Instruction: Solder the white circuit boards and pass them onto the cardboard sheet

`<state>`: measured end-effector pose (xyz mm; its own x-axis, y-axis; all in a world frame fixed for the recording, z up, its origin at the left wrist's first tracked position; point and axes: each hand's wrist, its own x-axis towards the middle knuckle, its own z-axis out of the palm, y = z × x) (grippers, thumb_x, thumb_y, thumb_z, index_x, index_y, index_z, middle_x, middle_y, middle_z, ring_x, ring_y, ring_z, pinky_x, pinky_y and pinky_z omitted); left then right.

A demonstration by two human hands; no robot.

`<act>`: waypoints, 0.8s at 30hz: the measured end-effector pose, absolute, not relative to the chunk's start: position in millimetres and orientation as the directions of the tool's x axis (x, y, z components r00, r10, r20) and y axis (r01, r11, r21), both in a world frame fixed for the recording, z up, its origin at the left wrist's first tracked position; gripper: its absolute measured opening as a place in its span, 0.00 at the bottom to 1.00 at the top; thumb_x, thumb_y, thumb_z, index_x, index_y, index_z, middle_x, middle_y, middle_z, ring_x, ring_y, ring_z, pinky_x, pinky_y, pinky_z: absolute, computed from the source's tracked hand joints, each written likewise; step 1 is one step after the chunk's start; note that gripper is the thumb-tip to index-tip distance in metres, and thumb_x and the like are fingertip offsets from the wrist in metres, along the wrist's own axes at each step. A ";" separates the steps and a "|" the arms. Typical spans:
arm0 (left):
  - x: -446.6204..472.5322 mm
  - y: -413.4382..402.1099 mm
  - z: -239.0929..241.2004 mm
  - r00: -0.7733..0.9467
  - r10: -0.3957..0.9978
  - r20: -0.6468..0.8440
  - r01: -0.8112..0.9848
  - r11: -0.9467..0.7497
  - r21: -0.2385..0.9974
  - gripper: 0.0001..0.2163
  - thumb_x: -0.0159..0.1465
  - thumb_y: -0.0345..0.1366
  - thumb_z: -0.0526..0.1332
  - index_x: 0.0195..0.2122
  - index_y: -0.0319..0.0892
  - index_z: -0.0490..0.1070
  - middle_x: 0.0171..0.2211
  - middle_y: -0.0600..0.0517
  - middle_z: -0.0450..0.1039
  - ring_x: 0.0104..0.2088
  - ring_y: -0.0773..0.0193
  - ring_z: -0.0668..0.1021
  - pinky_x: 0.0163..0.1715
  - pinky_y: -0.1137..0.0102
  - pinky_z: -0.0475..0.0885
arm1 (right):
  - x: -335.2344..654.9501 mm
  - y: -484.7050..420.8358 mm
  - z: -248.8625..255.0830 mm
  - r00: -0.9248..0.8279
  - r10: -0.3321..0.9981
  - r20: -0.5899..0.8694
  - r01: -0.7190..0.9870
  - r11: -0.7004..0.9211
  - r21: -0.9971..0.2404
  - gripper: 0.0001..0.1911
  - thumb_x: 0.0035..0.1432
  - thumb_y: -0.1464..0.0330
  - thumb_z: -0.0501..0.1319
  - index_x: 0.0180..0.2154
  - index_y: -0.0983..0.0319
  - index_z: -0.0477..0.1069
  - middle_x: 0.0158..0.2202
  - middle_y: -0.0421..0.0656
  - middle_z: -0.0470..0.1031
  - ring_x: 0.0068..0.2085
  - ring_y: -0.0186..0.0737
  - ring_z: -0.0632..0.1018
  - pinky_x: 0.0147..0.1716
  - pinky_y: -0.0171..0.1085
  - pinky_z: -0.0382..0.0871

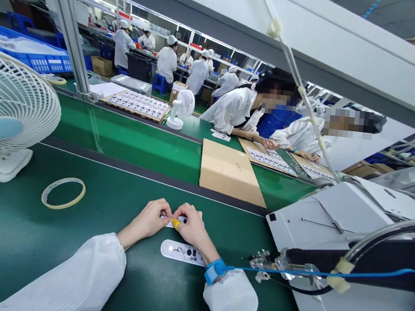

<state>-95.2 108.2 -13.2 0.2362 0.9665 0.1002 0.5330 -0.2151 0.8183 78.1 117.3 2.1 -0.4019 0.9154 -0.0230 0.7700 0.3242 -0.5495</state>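
Note:
My left hand (153, 217) and my right hand (190, 223) meet over a slim white plastic casing (169, 223) with dark parts in it, lying on the green bench. Each hand has its fingers pinched together on this casing; any small part between the fingertips is hidden. A yellow finger cot covers one fingertip of my right hand, and a blue wrist strap (214, 271) with a cord circles that wrist. Closer to me lies a second white casing (178, 252), rounded at its left end, with wires and black components showing; my right wrist overlaps its right end.
A tape roll (63, 193) and a white fan (7, 114) are at left. A white machine with a metal nozzle (273, 265) stands at right. Flat cardboard (228, 170) lies across the green conveyor (149, 144). Two co-workers lean over boards of casings beyond it.

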 end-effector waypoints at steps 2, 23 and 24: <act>-94.5 108.7 -13.1 0.227 0.970 0.088 0.548 -0.202 0.812 0.06 0.54 0.24 0.60 0.26 0.41 0.74 0.30 0.53 0.73 0.31 0.63 0.75 0.33 0.70 0.68 | 77.5 117.3 3.3 -0.398 0.917 -0.034 0.779 0.318 -0.540 0.11 0.64 0.61 0.63 0.39 0.63 0.73 0.43 0.44 0.75 0.47 0.44 0.76 0.51 0.51 0.69; -97.6 97.9 -3.9 0.320 0.944 0.087 0.538 -0.256 0.803 0.09 0.65 0.32 0.61 0.45 0.43 0.76 0.43 0.50 0.77 0.45 0.58 0.76 0.48 0.65 0.69 | 83.9 71.2 43.3 -0.288 0.930 0.227 0.550 0.355 -0.756 0.05 0.59 0.73 0.57 0.36 0.59 0.69 0.38 0.43 0.75 0.41 0.43 0.75 0.44 0.46 0.70; -96.4 92.9 -2.5 0.341 0.935 0.100 0.529 -0.278 0.801 0.12 0.64 0.35 0.63 0.49 0.44 0.74 0.48 0.50 0.75 0.49 0.57 0.74 0.52 0.62 0.67 | 90.9 51.2 52.6 -0.275 0.920 0.279 0.506 0.385 -0.772 0.06 0.60 0.73 0.55 0.38 0.58 0.69 0.38 0.43 0.75 0.40 0.42 0.76 0.40 0.43 0.71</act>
